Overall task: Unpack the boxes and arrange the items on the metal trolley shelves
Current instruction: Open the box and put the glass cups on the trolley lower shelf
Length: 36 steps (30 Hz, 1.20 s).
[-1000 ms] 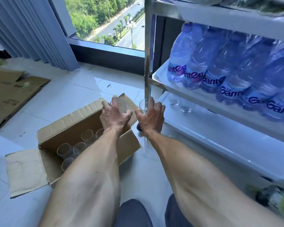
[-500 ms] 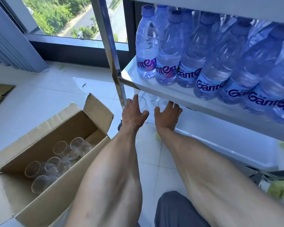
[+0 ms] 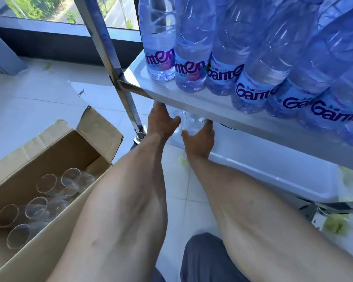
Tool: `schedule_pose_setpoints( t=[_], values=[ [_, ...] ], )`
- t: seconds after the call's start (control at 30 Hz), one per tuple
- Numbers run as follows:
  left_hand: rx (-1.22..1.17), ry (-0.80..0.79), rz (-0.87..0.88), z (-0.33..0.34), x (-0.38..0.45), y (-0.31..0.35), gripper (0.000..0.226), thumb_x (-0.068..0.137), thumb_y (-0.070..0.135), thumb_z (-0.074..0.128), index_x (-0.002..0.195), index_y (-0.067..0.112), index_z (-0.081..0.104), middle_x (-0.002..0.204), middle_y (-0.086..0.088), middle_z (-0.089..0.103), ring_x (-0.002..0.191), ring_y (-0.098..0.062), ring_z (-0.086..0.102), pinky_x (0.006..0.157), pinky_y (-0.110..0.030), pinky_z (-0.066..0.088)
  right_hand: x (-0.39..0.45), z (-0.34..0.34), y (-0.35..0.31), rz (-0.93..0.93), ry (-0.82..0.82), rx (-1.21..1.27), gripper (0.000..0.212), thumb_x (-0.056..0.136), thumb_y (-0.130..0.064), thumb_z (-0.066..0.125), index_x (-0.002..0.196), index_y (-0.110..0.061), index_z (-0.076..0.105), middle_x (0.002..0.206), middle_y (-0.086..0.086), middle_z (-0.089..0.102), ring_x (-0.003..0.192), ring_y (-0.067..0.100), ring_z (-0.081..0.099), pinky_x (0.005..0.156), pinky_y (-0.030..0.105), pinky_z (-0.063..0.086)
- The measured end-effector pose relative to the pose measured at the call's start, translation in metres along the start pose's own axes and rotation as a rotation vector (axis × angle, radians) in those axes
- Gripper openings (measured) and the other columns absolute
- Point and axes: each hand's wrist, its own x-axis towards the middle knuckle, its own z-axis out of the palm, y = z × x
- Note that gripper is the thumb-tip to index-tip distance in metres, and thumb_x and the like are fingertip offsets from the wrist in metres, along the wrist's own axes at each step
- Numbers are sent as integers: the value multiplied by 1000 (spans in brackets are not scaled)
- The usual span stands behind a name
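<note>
Both hands reach under bottle shelf (image 3: 192,98). Left hand (image 3: 161,123) and right hand (image 3: 200,139) flank clear glass (image 3: 192,123); fingertips hidden beneath shelf edge, grip unclear. Open box (image 3: 55,159) of glasses (image 3: 47,184) left of forearms. Water bottles (image 3: 222,58) above fingers.

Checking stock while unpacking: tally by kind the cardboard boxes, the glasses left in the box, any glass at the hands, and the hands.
Cardboard box: 1
Glasses in the box, by visible rims: 5
Glass between the hands, plainly visible: 1
Hands, left hand and right hand: 2
Total: 9
</note>
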Motion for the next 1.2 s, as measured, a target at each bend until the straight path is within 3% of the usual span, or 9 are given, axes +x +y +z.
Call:
schedule_pose_setpoints(
  t=[0.1,0.2,0.33,0.47,0.6,0.67,0.8,1.03,1.2],
  values=[
    [-96,-19,-94,3,-3,-11,77,62,24,76,133,16,47,120,-7,62,111,-27,58,88,-32,50,1,7,3,-6,28,12,86,65,-28,85,137,-8,44,126,12,58,115,31,55,98,37,42],
    [-39,-53,-138,10,-4,-25,80,68,23,77,139,21,39,107,-13,65,101,-34,62,86,-42,54,1,13,10,-18,39,-5,88,66,-26,85,140,-6,42,127,13,58,115,31,55,98,37,43],
    [-69,-63,-148,16,2,-30,84,74,23,79,145,24,34,115,-14,66,108,-36,61,91,-42,53,4,18,18,-41,5,-22,86,69,-24,84,139,-3,41,132,14,55,119,32,53,99,35,40],
    [-70,-66,-153,16,5,-28,83,77,20,77,147,24,33,112,-14,67,109,-35,61,86,-36,49,3,20,14,-10,2,-23,82,70,-21,83,137,-1,41,131,14,56,118,33,53,95,32,39],
    [17,-103,-177,7,-5,-25,81,84,20,73,151,14,28,118,-19,62,112,-36,58,88,-38,46,-3,20,10,92,-75,-84,92,72,-16,79,145,3,27,136,19,48,123,35,47,101,35,38],
    [76,-91,-203,-5,-15,-25,67,89,17,66,146,10,32,123,-20,60,114,-37,57,89,-39,45,-12,17,6,194,-99,-157,78,76,-7,69,143,4,29,137,20,43,124,37,44,100,38,39],
    [180,-72,-213,-44,-48,-38,30,90,12,51,120,13,46,100,-16,63,96,-40,60,72,-40,45,-40,9,-9,288,-149,-282,31,83,-3,53,114,-5,57,122,14,54,116,33,53,90,39,45],
    [233,184,-252,-128,-97,-61,36,83,6,49,117,12,58,92,-23,67,87,-41,62,72,-41,50,-99,16,-83,-72,-347,-230,27,87,-5,50,111,-9,61,115,13,65,110,33,58,86,34,44],
    [130,461,-475,-185,-129,-99,19,84,14,51,100,14,61,92,-19,69,87,-39,63,70,-35,44,-159,48,-138,-433,-258,-112,24,88,-7,48,107,-9,63,108,13,64,103,33,58,85,38,43]
  ],
)
